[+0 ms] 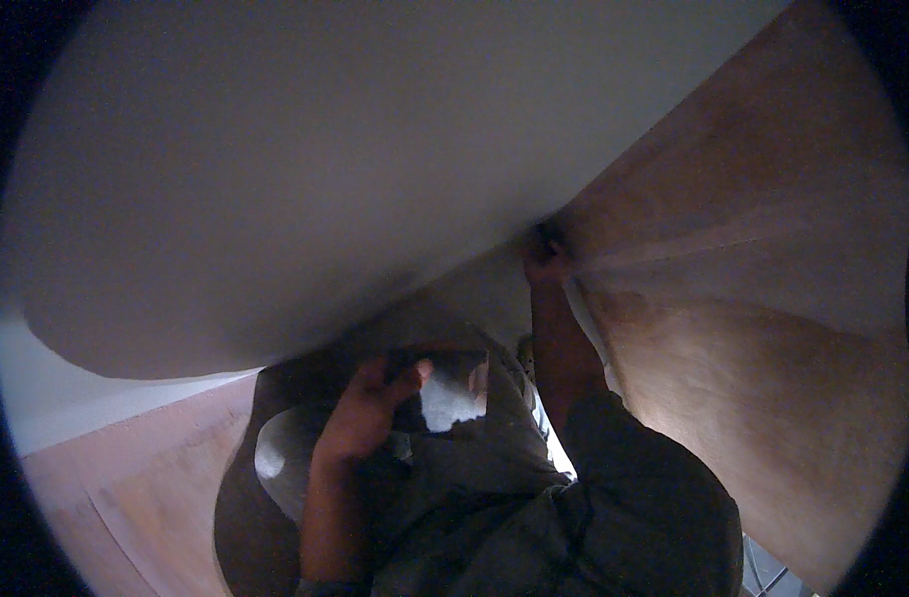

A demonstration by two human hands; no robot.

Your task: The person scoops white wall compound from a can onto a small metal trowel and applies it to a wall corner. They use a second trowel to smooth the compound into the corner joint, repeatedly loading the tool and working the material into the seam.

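Observation:
My left hand (363,408) is closed on the left edge of a flat, dark rectangular plate (454,390) in front of my body, its thumb on top. A whitish patch that looks like paste covers much of the plate's face. My right arm reaches up and forward, and my right hand (546,261) is closed at the corner where the grey ceiling (305,159) meets the brownish wall (733,249). Something small and dark shows at its fingers, too dim to name.
The grey surface slopes close overhead across the view. On the right the wall runs alongside my right arm, with a pale streak along it. At lower left is a pinkish, patchy wall (146,488). Bright light shows in a gap (557,443) beside my body.

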